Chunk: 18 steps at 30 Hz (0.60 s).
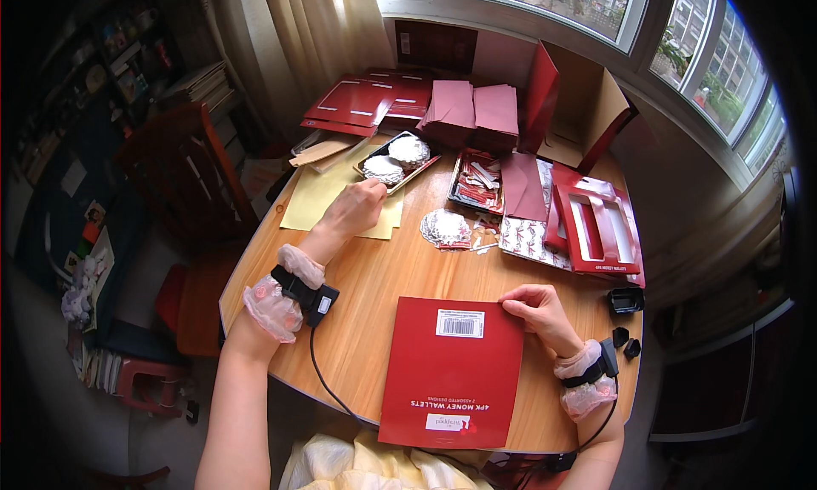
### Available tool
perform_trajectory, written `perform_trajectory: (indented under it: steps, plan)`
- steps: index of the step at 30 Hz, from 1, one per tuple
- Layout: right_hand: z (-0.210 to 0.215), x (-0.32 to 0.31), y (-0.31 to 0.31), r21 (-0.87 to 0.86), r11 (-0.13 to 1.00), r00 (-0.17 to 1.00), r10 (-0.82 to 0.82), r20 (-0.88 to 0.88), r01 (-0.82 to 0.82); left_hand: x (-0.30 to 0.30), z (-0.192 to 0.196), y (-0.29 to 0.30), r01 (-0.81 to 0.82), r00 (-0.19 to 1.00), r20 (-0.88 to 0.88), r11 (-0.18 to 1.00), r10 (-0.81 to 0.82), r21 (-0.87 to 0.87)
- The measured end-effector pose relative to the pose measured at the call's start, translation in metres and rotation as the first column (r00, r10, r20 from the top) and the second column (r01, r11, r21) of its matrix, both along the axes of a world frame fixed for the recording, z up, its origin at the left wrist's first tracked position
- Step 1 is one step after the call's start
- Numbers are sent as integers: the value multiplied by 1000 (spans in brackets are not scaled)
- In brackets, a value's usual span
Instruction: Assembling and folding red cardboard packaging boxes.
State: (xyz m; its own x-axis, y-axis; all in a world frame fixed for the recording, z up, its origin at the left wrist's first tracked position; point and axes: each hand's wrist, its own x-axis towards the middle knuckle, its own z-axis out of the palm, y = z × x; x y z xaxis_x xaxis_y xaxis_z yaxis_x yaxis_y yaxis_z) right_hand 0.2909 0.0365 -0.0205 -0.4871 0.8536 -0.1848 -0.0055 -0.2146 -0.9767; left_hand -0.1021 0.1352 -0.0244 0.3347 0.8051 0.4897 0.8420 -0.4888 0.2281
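A red card sheet (447, 375) with a white label near its top lies flat at the table's near edge. My right hand (536, 310) rests on its upper right corner, fingers curled on the edge. My left hand (357, 206) reaches far forward over a yellow paper sheet (319, 199), its fingers right at the near end of a narrow tray (423, 168) that holds two round silver stacks (385, 168). I cannot tell whether the fingers hold anything. Both wrists carry black bands with clear plastic cuffs.
A loose silver pile (444, 228) lies mid-table. A tray of small red packets (478, 182), patterned sheets (528, 237) and a red window box (600, 230) sit to the right. Dark red envelope stacks (472, 109) and flat red cards (357, 100) stand at the back. Small black parts (626, 299) lie by the right edge.
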Motion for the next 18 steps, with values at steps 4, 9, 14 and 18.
perform_trajectory:
  steps: [4,9,14,18]
  plan:
    - [4,-6,-2,-33,999,1000,-14,23,15,26,14,-33,162,954,267,984,-136,-78]
    - [-4,-8,-2,301,954,988,-62,144,16,63,28,-72,318,927,201,948,-316,22]
    - [25,-6,-7,704,699,853,-285,437,-127,85,34,-94,381,925,-35,921,-379,84]
    - [49,-32,-26,170,976,974,-162,160,134,96,49,-104,520,849,-303,784,-433,338]
